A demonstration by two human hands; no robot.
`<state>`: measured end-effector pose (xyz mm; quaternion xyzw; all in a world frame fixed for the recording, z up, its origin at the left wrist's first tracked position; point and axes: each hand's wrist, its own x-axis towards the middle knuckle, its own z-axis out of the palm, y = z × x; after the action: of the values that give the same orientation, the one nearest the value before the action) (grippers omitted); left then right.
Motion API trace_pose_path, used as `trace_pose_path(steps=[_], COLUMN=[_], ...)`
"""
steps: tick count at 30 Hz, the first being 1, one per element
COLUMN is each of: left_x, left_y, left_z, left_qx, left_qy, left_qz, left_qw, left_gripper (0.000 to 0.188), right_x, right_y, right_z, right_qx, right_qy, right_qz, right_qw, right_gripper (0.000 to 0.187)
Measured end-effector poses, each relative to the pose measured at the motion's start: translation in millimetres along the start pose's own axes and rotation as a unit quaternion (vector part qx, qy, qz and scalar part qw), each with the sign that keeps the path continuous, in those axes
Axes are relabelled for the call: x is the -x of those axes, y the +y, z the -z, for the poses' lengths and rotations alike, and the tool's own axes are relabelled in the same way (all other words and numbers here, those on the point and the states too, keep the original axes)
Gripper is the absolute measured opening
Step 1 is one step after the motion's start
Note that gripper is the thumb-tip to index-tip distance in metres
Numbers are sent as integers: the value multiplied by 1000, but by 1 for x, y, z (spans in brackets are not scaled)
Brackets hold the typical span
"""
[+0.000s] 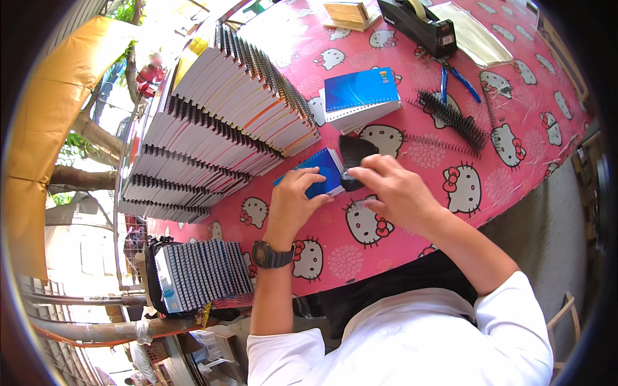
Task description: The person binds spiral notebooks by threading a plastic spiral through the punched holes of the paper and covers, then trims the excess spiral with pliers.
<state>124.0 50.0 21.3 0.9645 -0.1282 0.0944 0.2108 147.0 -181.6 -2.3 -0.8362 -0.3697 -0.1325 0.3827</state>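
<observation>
A small notebook [327, 168] with a blue cover lies on the pink table in front of me. My left hand [296, 193], with a dark watch on its wrist, grips it, the fingers on the cover and the thumb near its lower edge. At the notebook's right edge my right hand [393, 190] is closed in a pinch; what sits between its fingertips is too small to make out. Just beyond those fingertips, against the notebook's side, is a black curved object [356, 153] whose kind I cannot tell.
Tall rows of spiral-bound books [225, 106] fill the left, with small spiral notebooks [203, 273] nearer me. Farther back lie blue-covered sheet stacks [360, 93], black binding coils [454, 122], blue-handled pliers [460, 83], a tape dispenser [425, 29] and a wooden block [347, 14].
</observation>
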Motion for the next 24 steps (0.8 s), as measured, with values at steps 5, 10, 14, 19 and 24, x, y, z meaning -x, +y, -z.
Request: trace_pose_path(steps=[5,10,14,19,24], left_x=[4,4,6,6,5], left_y=[-7,-5,-10,-11,-4], left_z=[1,0,0,3,2], left_qx=[7,-3,43,65,29], left_qy=[-1,14,9,-2,9], left_qz=[-8,-22,8,24,0], left_qw=[1000,1000,999,998,1000], left_gripper=[38,34,33,32,29], right_x=[-11,-8,1,0,5], right_y=[18,40,43,21,15], right_z=[-24,11,29,35,21], right_qx=[92,141,84,-43,-108], right_qy=[-46,-44,-89,-31,-51], right_qz=[47,43,-44,-72,-74], right_qw=[994,988,991,996,990], right_gripper=[27,21,37,36,31])
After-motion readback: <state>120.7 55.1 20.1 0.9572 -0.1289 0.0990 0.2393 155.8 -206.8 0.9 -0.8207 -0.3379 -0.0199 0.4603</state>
